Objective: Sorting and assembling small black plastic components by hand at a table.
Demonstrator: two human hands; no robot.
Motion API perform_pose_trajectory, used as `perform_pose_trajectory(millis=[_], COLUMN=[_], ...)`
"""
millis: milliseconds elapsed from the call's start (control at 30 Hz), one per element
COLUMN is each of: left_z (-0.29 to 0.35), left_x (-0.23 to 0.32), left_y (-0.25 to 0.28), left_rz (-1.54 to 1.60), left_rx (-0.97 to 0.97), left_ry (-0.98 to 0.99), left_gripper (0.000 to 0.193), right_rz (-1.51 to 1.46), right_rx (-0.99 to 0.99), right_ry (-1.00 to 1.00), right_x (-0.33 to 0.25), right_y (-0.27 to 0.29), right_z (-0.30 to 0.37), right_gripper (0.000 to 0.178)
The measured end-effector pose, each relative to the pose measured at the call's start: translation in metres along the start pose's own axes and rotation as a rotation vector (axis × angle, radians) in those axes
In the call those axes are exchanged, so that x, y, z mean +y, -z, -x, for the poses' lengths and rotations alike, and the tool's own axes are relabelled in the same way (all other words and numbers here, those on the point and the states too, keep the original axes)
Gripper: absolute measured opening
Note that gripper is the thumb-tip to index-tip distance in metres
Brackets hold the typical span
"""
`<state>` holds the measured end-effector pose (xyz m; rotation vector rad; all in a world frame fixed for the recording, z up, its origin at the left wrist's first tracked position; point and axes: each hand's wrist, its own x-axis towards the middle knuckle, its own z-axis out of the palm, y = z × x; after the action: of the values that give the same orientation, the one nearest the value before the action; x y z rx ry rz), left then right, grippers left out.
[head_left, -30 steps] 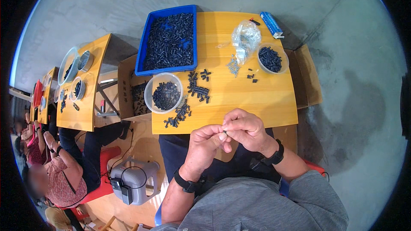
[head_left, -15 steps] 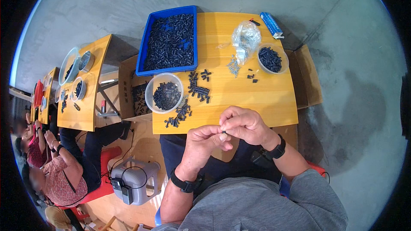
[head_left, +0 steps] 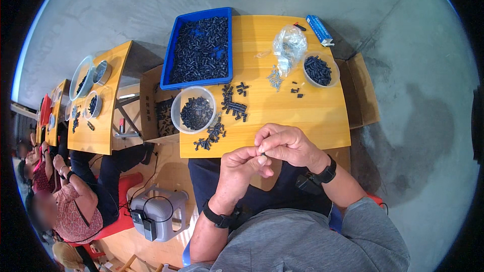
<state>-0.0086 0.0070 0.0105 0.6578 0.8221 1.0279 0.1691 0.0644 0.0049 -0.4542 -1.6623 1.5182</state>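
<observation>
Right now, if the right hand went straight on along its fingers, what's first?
Likely the left hand, right by the small dark piece; whether the hands already touch is unclear.

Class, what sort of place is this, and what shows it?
Probably a small-parts assembly workshop: a blue tray of black pieces, a clear tub holding more, and a co-worker seated at the next table.

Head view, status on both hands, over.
Left hand pinching small dark piece; right hand pinched shut at it. Piece mostly covered. Nothing visibly in the way.
</observation>
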Motion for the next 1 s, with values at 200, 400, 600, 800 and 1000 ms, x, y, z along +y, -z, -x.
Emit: perform_pose_trajectory(millis=[200, 400, 600, 800, 1000], left_z=[-0.003, 0.000, -0.001, -0.002, -0.006], left_x=[0.001, 0.002, 0.004, 0.002, -0.002], left_y=[-0.003, -0.005, -0.004, 0.002, 0.006], left_rz=[-0.121, -0.161, -0.124, -0.062, -0.156], left_rx=[0.050, 0.074, 0.066, 0.109, 0.061], left_ry=[-0.044, -0.034, -0.055, -0.080, -0.271], left_gripper=[0.013, 0.013, 0.012, 0.009, 0.013], right_rz=[0.052, 0.062, 0.074, -0.155, -0.065], right_rx=[0.048, 0.050, 0.067, 0.357, 0.117], right_ry=[-0.031, -0.051, -0.030, -0.283, -0.506], right_x=[-0.005, -0.009, -0.012, -0.013, -0.013], right_y=[-0.002, -0.003, -0.005, -0.013, -0.019], right_z=[-0.002, -0.001, -0.003, 0.002, 0.004], right_gripper=[0.011, 0.010, 0.013, 0.017, 0.052])
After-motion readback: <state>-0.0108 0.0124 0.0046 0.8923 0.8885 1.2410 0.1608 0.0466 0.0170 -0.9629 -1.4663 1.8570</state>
